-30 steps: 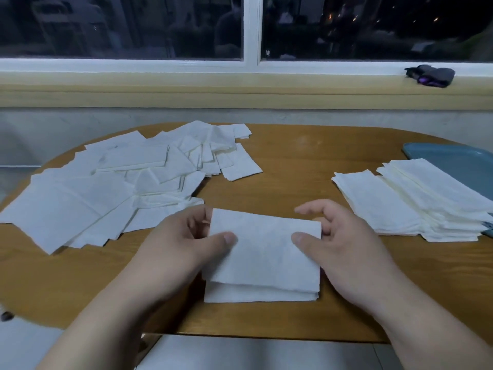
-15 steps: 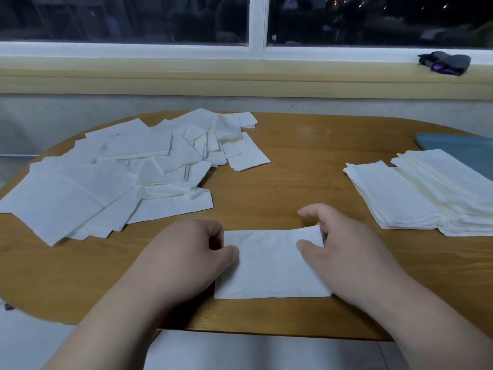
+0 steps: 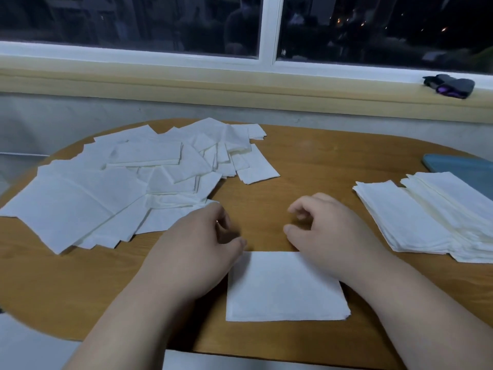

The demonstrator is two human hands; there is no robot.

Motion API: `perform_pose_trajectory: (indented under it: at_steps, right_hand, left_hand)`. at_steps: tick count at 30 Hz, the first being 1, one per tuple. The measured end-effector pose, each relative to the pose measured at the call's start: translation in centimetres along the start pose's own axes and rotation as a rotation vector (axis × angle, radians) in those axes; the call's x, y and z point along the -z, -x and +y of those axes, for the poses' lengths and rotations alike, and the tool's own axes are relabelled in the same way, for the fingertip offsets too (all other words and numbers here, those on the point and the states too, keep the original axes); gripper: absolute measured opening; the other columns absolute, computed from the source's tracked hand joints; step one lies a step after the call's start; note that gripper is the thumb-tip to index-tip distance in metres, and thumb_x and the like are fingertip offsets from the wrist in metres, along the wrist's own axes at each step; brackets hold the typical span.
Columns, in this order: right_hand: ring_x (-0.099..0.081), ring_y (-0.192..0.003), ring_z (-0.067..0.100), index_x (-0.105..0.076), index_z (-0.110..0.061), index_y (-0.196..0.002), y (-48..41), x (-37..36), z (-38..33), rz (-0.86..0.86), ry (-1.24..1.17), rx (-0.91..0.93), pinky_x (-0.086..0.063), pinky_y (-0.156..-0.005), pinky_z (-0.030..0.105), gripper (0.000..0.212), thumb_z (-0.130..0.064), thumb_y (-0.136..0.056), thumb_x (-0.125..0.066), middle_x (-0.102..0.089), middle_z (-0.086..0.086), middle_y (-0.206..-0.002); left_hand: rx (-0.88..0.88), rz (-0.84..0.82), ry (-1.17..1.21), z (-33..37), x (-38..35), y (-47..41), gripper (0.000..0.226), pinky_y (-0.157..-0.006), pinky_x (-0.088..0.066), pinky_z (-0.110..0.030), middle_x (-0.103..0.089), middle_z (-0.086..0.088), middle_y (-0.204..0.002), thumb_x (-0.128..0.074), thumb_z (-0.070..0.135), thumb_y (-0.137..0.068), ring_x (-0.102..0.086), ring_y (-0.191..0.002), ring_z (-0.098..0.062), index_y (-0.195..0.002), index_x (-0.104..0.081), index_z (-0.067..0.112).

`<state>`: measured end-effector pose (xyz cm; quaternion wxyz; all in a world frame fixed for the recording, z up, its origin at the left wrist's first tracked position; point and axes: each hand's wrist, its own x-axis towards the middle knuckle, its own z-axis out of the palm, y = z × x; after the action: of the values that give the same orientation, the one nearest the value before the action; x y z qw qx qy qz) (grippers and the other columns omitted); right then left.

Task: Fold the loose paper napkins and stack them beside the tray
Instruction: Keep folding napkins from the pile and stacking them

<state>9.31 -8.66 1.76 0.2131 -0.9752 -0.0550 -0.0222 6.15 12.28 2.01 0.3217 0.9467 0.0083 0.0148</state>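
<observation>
Closest to the person, a folded napkin [image 3: 286, 285] lies flat near the front edge of the surface [image 3: 320, 161], a neat rectangle with its layers showing at the near right corner. Just past its far edge are the two hands. The left hand [image 3: 197, 244] is at the napkin's far left corner and the right hand [image 3: 328, 231] at its far right corner. Both have loosely curled fingers and hold nothing. Whether either wrist rests on the paper I cannot tell.

The fold looks finished, so the step in hand is probably moving this napkin across to the stack. It would go best if the crease were pressed flat first. The napkin should then be lifted by its folded edge, so the thin layers do not fan open, and laid square on the pile with its edges lined up.

Further out on the left, the loose napkins [image 3: 106, 188] spread in an overlapping heap, so plenty of work seems to remain. On the right, the stack of folded napkins [image 3: 416, 217] sits in two overlapping piles, and its far side touches or overlaps the blue tray [image 3: 458, 166].

The surface is rounded, warm-toned wood. Beyond it are a pale wall, a yellowish sill holding a small dark object [image 3: 450, 82] with a purple patch, and a white-framed window [image 3: 266, 28] that is dark outside.
</observation>
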Motion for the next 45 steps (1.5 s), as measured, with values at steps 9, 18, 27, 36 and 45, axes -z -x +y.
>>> perform_pose_trajectory:
  at_steps: [9,18,27,36,45]
  right_hand:
    - [-0.052,-0.120,0.021,-0.059,-0.027,-0.130,-12.3,-1.5,-3.5,-0.015,0.222,0.086,-0.041,-0.081,0.032,0.049,-0.054,-0.090,-0.060,-0.053,-0.004,-0.131]
    - [-0.059,-0.086,0.019,-0.066,-0.023,-0.093,-14.2,-2.9,-2.5,-0.016,0.416,0.151,-0.050,-0.075,0.035,0.016,-0.024,-0.098,-0.050,-0.063,-0.004,-0.095]
    - [-0.048,-0.084,0.020,-0.057,-0.020,-0.090,-13.3,-2.9,-0.6,0.061,0.571,0.227,-0.038,-0.071,0.034,0.015,-0.014,-0.098,-0.046,-0.055,-0.001,-0.094]
    - [-0.049,-0.088,0.020,-0.060,-0.021,-0.098,-11.9,-1.9,1.4,0.047,0.538,0.205,-0.041,-0.077,0.034,0.017,-0.011,-0.097,-0.047,-0.057,-0.002,-0.095]
    - [-0.041,-0.085,0.018,-0.044,-0.020,-0.091,-11.2,-1.2,2.0,0.020,0.596,0.177,-0.034,-0.076,0.031,0.017,-0.004,-0.089,-0.049,-0.044,-0.002,-0.090]
  left_hand:
    - [0.032,-0.007,0.070,-0.8,-0.3,-2.6,0.019,-0.072,-0.051,-0.030,-0.061,0.013,-0.087,-0.063,0.050,-0.085,-0.060,-0.079,-0.003,-0.098,-0.055,0.038]
    - [0.021,-0.012,0.088,-0.7,-0.7,-3.8,0.020,-0.075,-0.053,-0.033,-0.063,0.012,-0.085,-0.059,0.054,-0.088,-0.060,-0.075,-0.001,-0.099,-0.056,0.037]
    - [0.020,-0.031,0.086,-0.4,-1.0,-3.4,0.019,-0.076,-0.054,-0.035,-0.065,0.013,-0.087,-0.058,0.055,-0.088,-0.063,-0.077,-0.004,-0.095,-0.056,0.038]
    - [0.017,-0.045,0.084,0.1,-1.0,-3.0,0.018,-0.075,-0.053,-0.031,-0.066,0.014,-0.081,-0.059,0.053,-0.090,-0.063,-0.075,-0.002,-0.096,-0.058,0.036]
    - [0.008,-0.063,0.068,0.2,-1.2,-3.2,0.019,-0.073,-0.052,-0.030,-0.065,0.014,-0.085,-0.058,0.054,-0.090,-0.060,-0.077,-0.001,-0.097,-0.058,0.037]
